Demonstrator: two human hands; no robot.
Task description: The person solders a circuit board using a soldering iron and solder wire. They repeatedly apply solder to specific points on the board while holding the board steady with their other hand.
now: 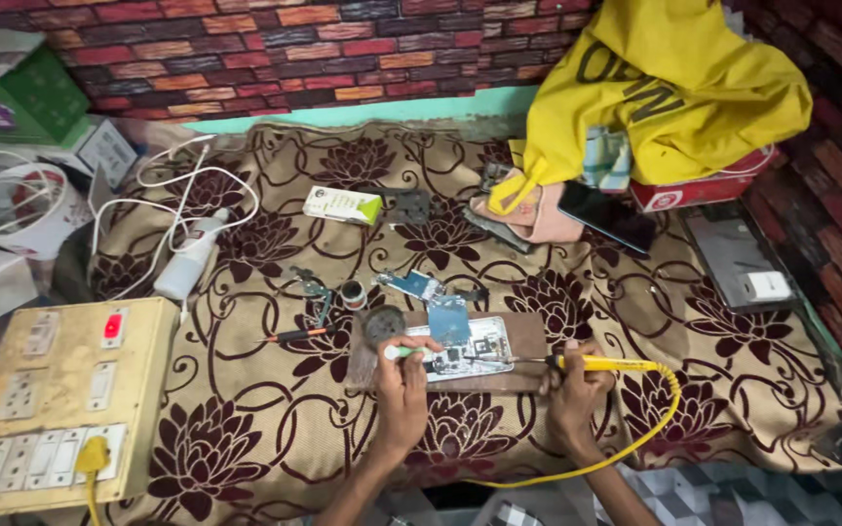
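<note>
— Head view: right hand (573, 382) closed on yellow soldering iron (604, 363), tip over opened phone (465, 346) at lower centre; left hand (403, 375) gripping white-green tool (403, 353).
— Risky: could scorch patterned cloth (733, 390) if slipping, or snag yellow cord (635, 438).

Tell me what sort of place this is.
Probably an informal home electronics repair spot: an opened phone on a wooden board, a yellow soldering iron in the right hand, and a switchboard on patterned cloth.

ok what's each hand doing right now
Left hand: closed on a white, green-tipped tool over the opened phone.
Right hand: closed on the yellow soldering iron.
</note>
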